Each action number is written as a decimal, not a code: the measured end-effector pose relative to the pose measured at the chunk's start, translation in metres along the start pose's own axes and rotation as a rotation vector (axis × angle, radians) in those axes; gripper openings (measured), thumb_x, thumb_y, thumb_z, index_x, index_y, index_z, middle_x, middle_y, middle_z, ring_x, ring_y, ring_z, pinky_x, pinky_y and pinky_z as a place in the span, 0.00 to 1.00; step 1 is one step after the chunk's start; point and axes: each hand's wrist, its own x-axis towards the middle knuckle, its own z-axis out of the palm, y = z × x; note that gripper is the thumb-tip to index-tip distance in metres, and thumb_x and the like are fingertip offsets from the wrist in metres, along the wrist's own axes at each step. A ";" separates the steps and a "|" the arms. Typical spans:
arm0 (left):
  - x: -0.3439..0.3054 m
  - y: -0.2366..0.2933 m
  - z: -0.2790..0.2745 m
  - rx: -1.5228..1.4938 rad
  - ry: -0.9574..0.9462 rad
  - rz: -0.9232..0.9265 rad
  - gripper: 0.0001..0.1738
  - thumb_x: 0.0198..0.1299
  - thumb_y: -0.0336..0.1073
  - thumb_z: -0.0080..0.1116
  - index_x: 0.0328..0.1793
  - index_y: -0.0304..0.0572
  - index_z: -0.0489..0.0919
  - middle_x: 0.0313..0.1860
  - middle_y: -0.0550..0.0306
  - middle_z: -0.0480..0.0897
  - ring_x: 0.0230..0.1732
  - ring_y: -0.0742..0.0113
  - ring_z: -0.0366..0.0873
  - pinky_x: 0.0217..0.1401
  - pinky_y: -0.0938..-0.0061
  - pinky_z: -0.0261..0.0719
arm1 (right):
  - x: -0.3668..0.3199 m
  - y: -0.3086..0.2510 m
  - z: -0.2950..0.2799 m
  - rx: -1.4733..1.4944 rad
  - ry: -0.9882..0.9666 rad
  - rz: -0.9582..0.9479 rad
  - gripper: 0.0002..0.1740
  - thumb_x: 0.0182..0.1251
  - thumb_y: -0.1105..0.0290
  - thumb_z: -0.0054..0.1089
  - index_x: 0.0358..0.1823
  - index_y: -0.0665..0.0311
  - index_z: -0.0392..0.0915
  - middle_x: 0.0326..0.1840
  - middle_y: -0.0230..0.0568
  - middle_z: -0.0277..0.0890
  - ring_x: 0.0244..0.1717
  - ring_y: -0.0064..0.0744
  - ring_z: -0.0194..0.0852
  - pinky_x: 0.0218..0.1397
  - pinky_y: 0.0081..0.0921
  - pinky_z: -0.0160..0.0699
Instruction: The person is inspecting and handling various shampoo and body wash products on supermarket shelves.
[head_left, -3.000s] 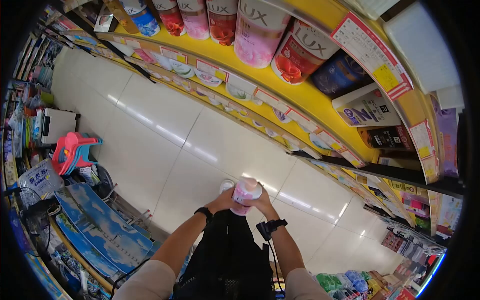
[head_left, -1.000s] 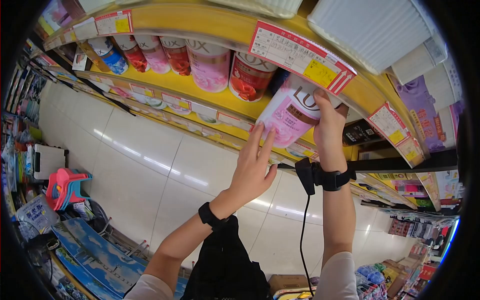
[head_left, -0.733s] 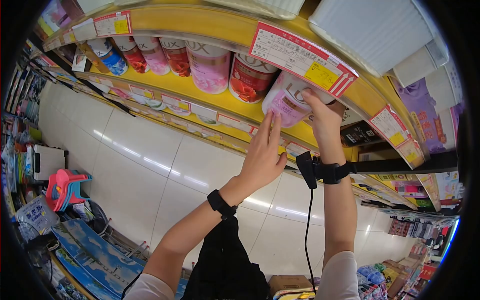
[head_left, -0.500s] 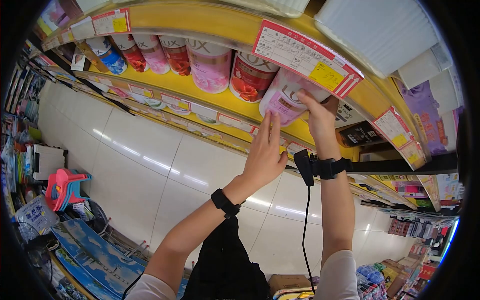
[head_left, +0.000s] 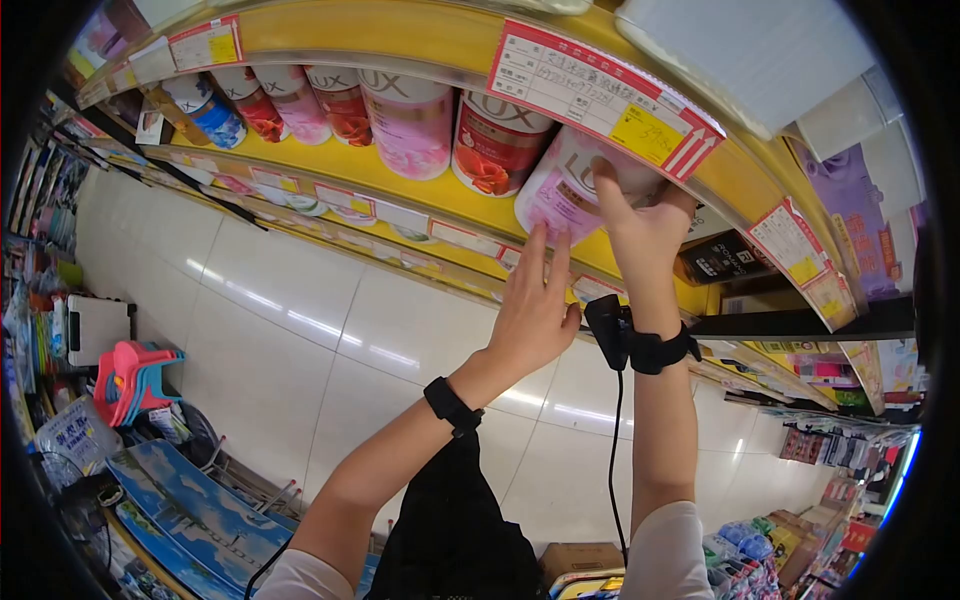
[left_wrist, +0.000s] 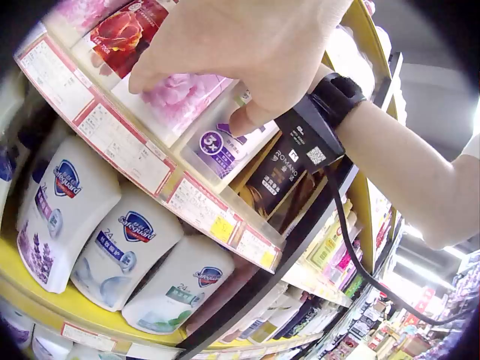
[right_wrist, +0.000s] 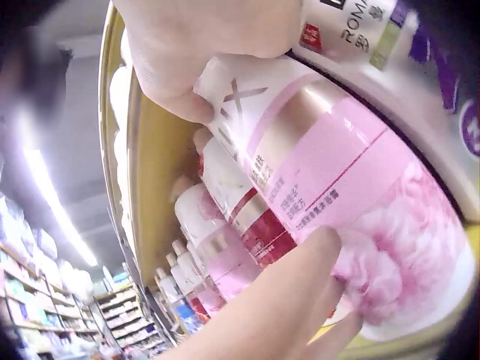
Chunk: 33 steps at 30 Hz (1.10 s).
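A pink-and-white LUX bottle (head_left: 560, 195) stands at the shelf's front edge beside a red-labelled bottle (head_left: 497, 145), its top partly behind the price tag. My right hand (head_left: 645, 235) grips its upper part, thumb across the front; the other fingers are mostly hidden. In the right wrist view, my right hand (right_wrist: 217, 45) covers the top of the bottle (right_wrist: 360, 202). My left hand (head_left: 530, 315) has its fingers extended, fingertips against the lower front of the bottle. The left wrist view has my left hand (left_wrist: 232, 52) in front of the pink label.
Several LUX bottles line the shelf (head_left: 395, 185) to the left; a black ROMANO package (head_left: 725, 258) lies to the right. A price tag (head_left: 600, 90) overhangs the bottle. Safeguard bottles (left_wrist: 124, 251) fill a lower shelf. Stacked stools (head_left: 135, 380) stand on the floor at left.
The pink bottle, held low in both hands at first, went up to the shelf and inward beside the red one. Most recently my right palm has turned more into view; my left fingers stay at its base.
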 end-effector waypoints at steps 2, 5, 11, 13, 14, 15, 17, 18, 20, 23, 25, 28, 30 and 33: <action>-0.001 0.002 0.002 0.009 0.002 0.004 0.47 0.43 0.28 0.58 0.68 0.31 0.43 0.66 0.29 0.43 0.65 0.33 0.46 0.64 0.56 0.53 | -0.001 -0.003 -0.005 -0.198 -0.131 -0.043 0.27 0.42 0.72 0.69 0.44 0.71 0.67 0.41 0.43 0.70 0.43 0.31 0.68 0.49 0.25 0.65; -0.003 0.006 0.003 0.021 -0.010 -0.005 0.46 0.42 0.28 0.58 0.67 0.32 0.45 0.66 0.28 0.43 0.65 0.32 0.47 0.64 0.56 0.53 | -0.006 -0.007 -0.013 -0.565 -0.173 -0.196 0.26 0.42 0.73 0.67 0.44 0.72 0.67 0.39 0.46 0.71 0.41 0.39 0.68 0.49 0.28 0.65; -0.003 0.006 0.006 0.032 -0.021 0.007 0.44 0.43 0.29 0.57 0.67 0.35 0.48 0.65 0.28 0.43 0.64 0.32 0.47 0.64 0.55 0.53 | -0.036 -0.004 -0.056 -0.567 -0.096 -0.340 0.31 0.45 0.76 0.63 0.53 0.71 0.61 0.51 0.51 0.64 0.52 0.42 0.62 0.56 0.31 0.58; -0.002 0.008 0.007 0.057 -0.024 0.013 0.44 0.44 0.30 0.57 0.67 0.36 0.48 0.65 0.28 0.43 0.64 0.32 0.47 0.64 0.55 0.52 | -0.044 0.006 -0.084 -0.546 -0.063 -0.246 0.33 0.47 0.79 0.60 0.56 0.69 0.56 0.56 0.49 0.59 0.60 0.40 0.55 0.64 0.31 0.49; -0.002 0.009 0.008 0.084 -0.027 0.005 0.43 0.44 0.30 0.57 0.67 0.36 0.49 0.66 0.28 0.42 0.64 0.32 0.47 0.64 0.54 0.52 | -0.041 0.012 -0.094 -0.565 0.017 -0.257 0.32 0.46 0.77 0.62 0.54 0.70 0.58 0.51 0.49 0.61 0.53 0.39 0.58 0.58 0.30 0.55; -0.002 0.010 0.009 0.111 -0.030 0.000 0.42 0.44 0.30 0.56 0.67 0.36 0.50 0.66 0.28 0.42 0.65 0.32 0.46 0.64 0.54 0.51 | -0.036 0.016 -0.101 -0.583 0.097 -0.269 0.31 0.44 0.76 0.63 0.52 0.71 0.60 0.46 0.49 0.63 0.47 0.39 0.61 0.52 0.29 0.60; -0.003 0.010 0.011 0.102 -0.028 0.004 0.41 0.44 0.29 0.56 0.66 0.36 0.52 0.66 0.29 0.42 0.65 0.33 0.46 0.64 0.54 0.51 | -0.027 0.012 -0.107 -0.547 0.160 -0.210 0.29 0.44 0.75 0.64 0.50 0.71 0.62 0.44 0.49 0.65 0.45 0.38 0.63 0.51 0.28 0.61; -0.004 0.011 0.013 0.092 -0.025 0.003 0.40 0.44 0.29 0.56 0.65 0.36 0.54 0.66 0.30 0.42 0.65 0.34 0.46 0.64 0.54 0.51 | -0.022 0.008 -0.110 -0.509 0.216 -0.149 0.27 0.45 0.75 0.64 0.48 0.71 0.64 0.43 0.48 0.67 0.44 0.36 0.65 0.50 0.28 0.62; -0.009 0.016 0.018 0.051 -0.034 0.021 0.38 0.44 0.28 0.55 0.64 0.36 0.56 0.67 0.31 0.42 0.66 0.35 0.46 0.63 0.55 0.52 | -0.011 0.003 -0.113 -0.492 0.145 -0.097 0.24 0.45 0.74 0.63 0.45 0.72 0.67 0.41 0.48 0.69 0.42 0.36 0.66 0.49 0.27 0.63; -0.020 0.024 0.025 -0.028 -0.047 0.051 0.35 0.44 0.27 0.55 0.62 0.36 0.58 0.67 0.35 0.43 0.66 0.36 0.46 0.63 0.56 0.52 | 0.003 -0.004 -0.114 -0.589 0.054 -0.106 0.15 0.47 0.72 0.62 0.36 0.71 0.72 0.35 0.46 0.74 0.34 0.36 0.70 0.44 0.25 0.66; -0.028 0.028 0.028 -0.070 -0.060 0.067 0.34 0.44 0.26 0.54 0.62 0.36 0.59 0.67 0.36 0.44 0.66 0.37 0.47 0.63 0.56 0.53 | 0.006 -0.003 -0.117 -0.559 -0.072 -0.001 0.16 0.48 0.71 0.62 0.38 0.70 0.73 0.34 0.45 0.74 0.33 0.38 0.70 0.41 0.25 0.67; -0.037 0.033 0.030 -0.126 -0.101 0.050 0.32 0.43 0.25 0.54 0.60 0.36 0.61 0.67 0.37 0.45 0.66 0.37 0.47 0.63 0.57 0.54 | 0.008 -0.002 -0.116 -0.551 -0.077 0.001 0.15 0.49 0.70 0.62 0.37 0.70 0.73 0.35 0.43 0.75 0.32 0.35 0.71 0.40 0.25 0.68; -0.042 0.034 0.031 -0.163 -0.119 0.026 0.31 0.44 0.25 0.53 0.59 0.36 0.61 0.67 0.37 0.46 0.66 0.38 0.48 0.63 0.58 0.55 | 0.008 0.000 -0.113 -0.386 -0.061 0.085 0.16 0.49 0.70 0.63 0.38 0.70 0.74 0.35 0.41 0.76 0.33 0.31 0.72 0.39 0.24 0.70; -0.048 0.035 0.032 -0.201 -0.130 -0.008 0.30 0.45 0.24 0.52 0.59 0.37 0.61 0.67 0.38 0.47 0.66 0.39 0.49 0.63 0.59 0.55 | 0.010 -0.002 -0.112 -0.403 -0.086 0.189 0.17 0.49 0.70 0.64 0.40 0.69 0.74 0.34 0.39 0.76 0.32 0.29 0.72 0.38 0.23 0.70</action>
